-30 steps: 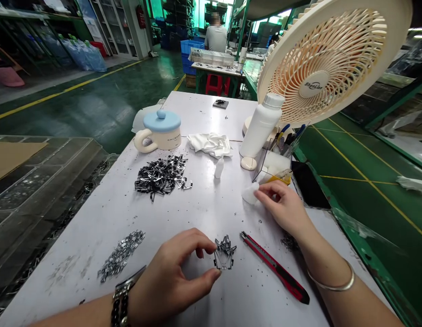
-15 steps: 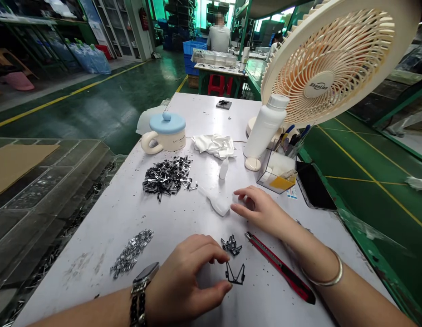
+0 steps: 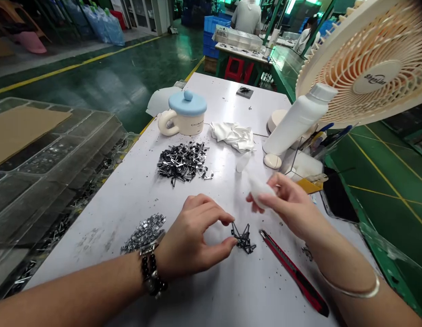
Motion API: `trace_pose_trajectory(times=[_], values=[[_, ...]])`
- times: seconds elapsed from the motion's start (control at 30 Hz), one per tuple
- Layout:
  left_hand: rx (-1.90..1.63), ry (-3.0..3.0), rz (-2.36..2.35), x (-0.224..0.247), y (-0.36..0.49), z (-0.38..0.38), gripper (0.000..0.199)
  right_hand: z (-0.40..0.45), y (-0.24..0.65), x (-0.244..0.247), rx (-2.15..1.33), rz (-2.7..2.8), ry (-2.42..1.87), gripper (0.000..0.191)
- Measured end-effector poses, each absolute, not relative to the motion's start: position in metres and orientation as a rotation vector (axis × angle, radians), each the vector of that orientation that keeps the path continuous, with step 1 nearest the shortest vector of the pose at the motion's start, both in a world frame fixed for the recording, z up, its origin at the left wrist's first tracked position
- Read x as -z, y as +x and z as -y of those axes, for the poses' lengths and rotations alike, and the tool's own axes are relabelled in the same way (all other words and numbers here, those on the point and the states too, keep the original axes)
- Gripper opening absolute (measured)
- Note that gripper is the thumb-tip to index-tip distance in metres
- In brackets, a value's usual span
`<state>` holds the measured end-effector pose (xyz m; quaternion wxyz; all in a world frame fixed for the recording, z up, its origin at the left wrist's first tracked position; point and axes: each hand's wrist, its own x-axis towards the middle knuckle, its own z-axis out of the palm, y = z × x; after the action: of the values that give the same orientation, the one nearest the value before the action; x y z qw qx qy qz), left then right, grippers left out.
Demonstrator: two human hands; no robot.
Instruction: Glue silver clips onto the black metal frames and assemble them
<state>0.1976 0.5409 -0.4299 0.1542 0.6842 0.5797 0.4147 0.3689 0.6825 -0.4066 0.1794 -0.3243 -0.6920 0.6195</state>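
Observation:
My left hand (image 3: pixel 195 238) is closed, with a small black V-shaped part (image 3: pixel 233 229) pinched between thumb and fingertips. Right behind that part lies a small heap of similar black parts (image 3: pixel 247 243), so the outlines partly merge. My right hand (image 3: pixel 294 206) grips a soft, whitish squeeze bottle (image 3: pixel 260 190) above the table, its narrow end pointing away to the upper left. A small translucent bottle (image 3: pixel 243 162) stands just beyond it. On the table below my right hand lies a red and black utility knife (image 3: pixel 294 272).
A large pile of black parts (image 3: pixel 182 161) lies ahead, with small silver pieces (image 3: pixel 144 234) nearer on the left. Farther back are a blue-lidded mug (image 3: pixel 190 122), crumpled tissue (image 3: pixel 233 135), a leaning white bottle (image 3: pixel 299 120), a pen box (image 3: pixel 304 168) and a fan (image 3: pixel 374 77).
My right hand has taken hold of the squeeze bottle that was lying on the table and raised it. My left hand has moved forward with the black part, beside the small heap. The view has shifted.

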Motion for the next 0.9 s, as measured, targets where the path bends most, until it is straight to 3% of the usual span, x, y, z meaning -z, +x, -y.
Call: trace_pose_trajectory(times=[0.07, 0.23, 0.53, 0.9], values=[[-1.197, 1.947, -1.664, 0.431, 0.198, -0.541, 0.019, -0.678, 0.38, 0.402, -1.934, 1.654, -0.862, 0.027], [-1.185, 1.918, -1.661, 0.433, 0.199, -0.542, 0.018, -0.659, 0.391, 0.411, -1.84, 1.319, -0.875, 0.03], [-1.111, 1.868, -1.586, 0.431, 0.203, -0.542, 0.017, -0.628, 0.384, 0.409, -1.568, 1.422, -0.817, 0.021], [-0.973, 1.879, -1.575, 0.431, 0.206, -0.542, 0.016, -0.623, 0.387, 0.413, -1.482, 1.514, -0.808, 0.018]])
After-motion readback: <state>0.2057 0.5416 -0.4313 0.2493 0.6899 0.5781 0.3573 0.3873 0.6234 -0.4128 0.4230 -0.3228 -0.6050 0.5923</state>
